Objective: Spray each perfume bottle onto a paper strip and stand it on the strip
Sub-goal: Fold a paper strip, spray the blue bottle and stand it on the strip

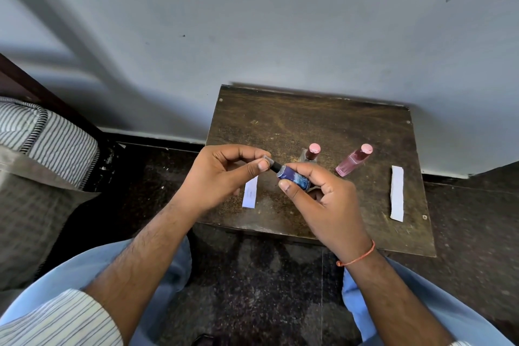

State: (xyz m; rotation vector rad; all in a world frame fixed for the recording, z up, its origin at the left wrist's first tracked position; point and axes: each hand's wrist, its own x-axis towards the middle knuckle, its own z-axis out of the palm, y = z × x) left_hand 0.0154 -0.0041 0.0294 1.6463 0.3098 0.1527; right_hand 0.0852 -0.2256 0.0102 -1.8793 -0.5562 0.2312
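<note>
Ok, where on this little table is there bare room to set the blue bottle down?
Bare wood lies across the table's far half by the wall, and between the pink bottle and right paper strip. The near middle is crowded by both hands.

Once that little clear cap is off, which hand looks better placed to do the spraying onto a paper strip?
Probably the right hand: its grip is already round the blue bottle, nozzle exposed. The left hand only pinches the clear cap, so it is busy. The left paper strip lies just below.
</note>
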